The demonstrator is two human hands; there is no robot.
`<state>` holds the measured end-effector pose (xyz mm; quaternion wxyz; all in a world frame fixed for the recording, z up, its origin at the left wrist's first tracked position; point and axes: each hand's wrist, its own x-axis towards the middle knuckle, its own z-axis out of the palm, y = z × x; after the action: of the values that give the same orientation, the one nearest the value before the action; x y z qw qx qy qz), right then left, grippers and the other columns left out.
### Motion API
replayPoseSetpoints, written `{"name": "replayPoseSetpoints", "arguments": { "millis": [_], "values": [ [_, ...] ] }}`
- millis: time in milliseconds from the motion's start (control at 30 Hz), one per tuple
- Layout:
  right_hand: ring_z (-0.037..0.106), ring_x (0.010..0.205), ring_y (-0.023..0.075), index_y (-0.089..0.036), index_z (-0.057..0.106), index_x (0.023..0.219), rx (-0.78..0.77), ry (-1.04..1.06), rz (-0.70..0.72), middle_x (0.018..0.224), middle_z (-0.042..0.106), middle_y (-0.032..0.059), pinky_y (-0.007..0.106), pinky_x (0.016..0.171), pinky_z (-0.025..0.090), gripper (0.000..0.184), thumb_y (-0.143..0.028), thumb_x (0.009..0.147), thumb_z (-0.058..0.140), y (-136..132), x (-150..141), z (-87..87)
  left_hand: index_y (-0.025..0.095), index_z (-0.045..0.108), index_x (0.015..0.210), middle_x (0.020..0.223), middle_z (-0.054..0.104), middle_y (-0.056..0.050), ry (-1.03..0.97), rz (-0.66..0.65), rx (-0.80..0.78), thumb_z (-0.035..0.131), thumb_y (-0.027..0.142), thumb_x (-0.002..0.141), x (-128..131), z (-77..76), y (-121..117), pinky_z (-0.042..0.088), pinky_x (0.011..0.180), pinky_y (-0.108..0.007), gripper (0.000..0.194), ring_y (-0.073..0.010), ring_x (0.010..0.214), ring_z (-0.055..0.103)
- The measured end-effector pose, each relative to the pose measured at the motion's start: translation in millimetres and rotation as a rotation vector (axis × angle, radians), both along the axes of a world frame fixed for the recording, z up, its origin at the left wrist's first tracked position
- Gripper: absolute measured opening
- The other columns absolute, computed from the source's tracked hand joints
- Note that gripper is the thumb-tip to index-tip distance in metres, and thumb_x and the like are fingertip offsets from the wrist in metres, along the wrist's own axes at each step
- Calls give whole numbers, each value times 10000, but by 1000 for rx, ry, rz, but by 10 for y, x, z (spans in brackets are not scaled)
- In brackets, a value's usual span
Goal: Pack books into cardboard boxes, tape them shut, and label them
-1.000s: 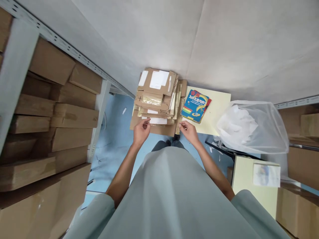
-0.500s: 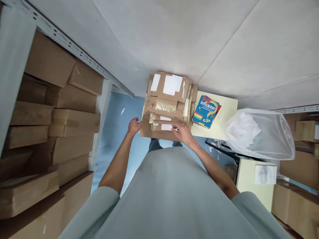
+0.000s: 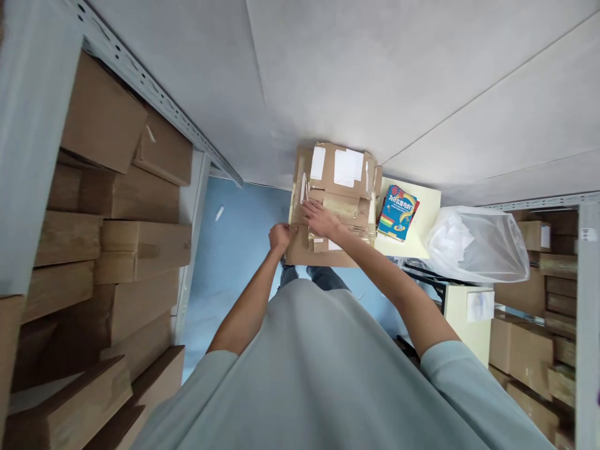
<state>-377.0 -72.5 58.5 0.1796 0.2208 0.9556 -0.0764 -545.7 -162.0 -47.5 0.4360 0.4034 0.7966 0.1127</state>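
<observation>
In front of me is a stack of flattened cardboard boxes [image 3: 349, 165], with white labels and clear tape on top. A larger cardboard sheet [image 3: 300, 253] lies under it and sticks out at the left and front. My left hand [image 3: 280, 237] is closed at the left edge of this sheet, thumb and fingers pinching it. Across the left part of the stack lies my right hand [image 3: 321, 219], palm down with fingers stretched out. Right of the stack, several blue picture books [image 3: 397, 212] are piled on a pale tabletop [image 3: 429, 194].
A clear plastic bag [image 3: 497, 244] with white contents sits at the table's right end. Shelves full of cardboard boxes [image 3: 145, 244] stand on the left, and more boxes [image 3: 529, 350] are on the right. A grey wall [image 3: 365, 75] rises behind the table. Blue floor [image 3: 229, 250] shows at left.
My right hand has moved from the stack's front right to its left part and flattened. My left hand has closed on the sheet's edge. More of the bottom sheet shows at left.
</observation>
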Motion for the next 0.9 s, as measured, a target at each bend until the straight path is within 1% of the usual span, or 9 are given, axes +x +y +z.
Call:
{"name": "replayPoseSetpoints", "arguments": {
  "millis": [133, 233, 300, 433, 500, 600, 733, 833, 900],
  "values": [
    [531, 1573, 389, -88, 864, 1275, 5, -154, 80, 1570, 705, 234, 581, 1342, 379, 380, -327, 1045, 678, 85, -111, -241, 175, 840, 1158, 1240, 859, -187, 10, 10, -48, 840, 426, 904, 44, 19, -57, 576, 994, -419, 357, -380, 1217, 786],
    [594, 1451, 377, -123, 885, 1233, 5, -195, 86, 1429, 780, 208, 563, 1296, 399, 414, -435, 1050, 685, 80, -122, -294, 169, 787, 1250, 1252, 851, -188, 26, 38, -48, 822, 391, 912, 108, 51, -125, 564, 1014, -405, 406, -359, 1225, 778],
    [593, 1425, 374, -101, 879, 1245, -2, -198, 85, 1408, 779, 216, 541, 1292, 388, 469, -481, 1067, 669, 79, -113, -279, 178, 775, 1244, 1241, 850, -178, 24, 55, -25, 808, 383, 922, 148, 75, -145, 558, 1011, -393, 383, -347, 1216, 776],
    [553, 1453, 392, -47, 856, 1265, -15, -182, 80, 1458, 740, 249, 529, 1286, 366, 545, -522, 1084, 661, 105, -61, -198, 216, 783, 1018, 1097, 852, -115, -82, 32, 21, 778, 391, 948, 183, 110, -128, 555, 953, -352, 189, -309, 1095, 786],
    [563, 1424, 394, -48, 856, 1251, -29, -161, 66, 1414, 755, 246, 538, 1265, 380, 548, -529, 1091, 649, 124, -17, -162, 218, 772, 991, 1017, 841, -78, -159, 13, 53, 757, 342, 945, 182, 112, -98, 554, 913, -318, 133, -270, 1008, 783],
    [592, 1372, 383, -79, 869, 1211, -76, -132, 33, 1339, 779, 231, 550, 1263, 384, 494, -508, 1076, 664, 136, 46, -144, 204, 777, 1063, 1015, 840, -65, -205, 1, 78, 741, 323, 944, 183, 102, -27, 559, 866, -293, 171, -244, 954, 777],
    [613, 1357, 365, -153, 869, 1214, -86, -136, 12, 1335, 784, 185, 551, 1289, 375, 385, -450, 1040, 699, 117, 66, -156, 196, 796, 1024, 988, 839, -95, -149, -10, 121, 626, 408, 1040, 205, 125, 73, 568, 878, -321, 272, -273, 956, 781],
    [619, 1356, 365, -147, 857, 1240, -51, -147, 19, 1351, 772, 185, 544, 1265, 402, 404, -453, 1056, 668, 111, 54, -118, 199, 804, 1022, 956, 833, -98, -97, -13, 145, 584, 416, 1060, 194, 214, 62, 567, 896, -332, 311, -284, 965, 778],
    [617, 1355, 366, -132, 850, 1257, -36, -131, 5, 1354, 770, 197, 539, 1246, 416, 413, -439, 1061, 655, 124, 42, -62, 197, 805, 1039, 920, 821, -91, -56, -8, 157, 582, 426, 1060, 139, 295, -10, 561, 876, -327, 321, -278, 929, 770]
  ]
}}
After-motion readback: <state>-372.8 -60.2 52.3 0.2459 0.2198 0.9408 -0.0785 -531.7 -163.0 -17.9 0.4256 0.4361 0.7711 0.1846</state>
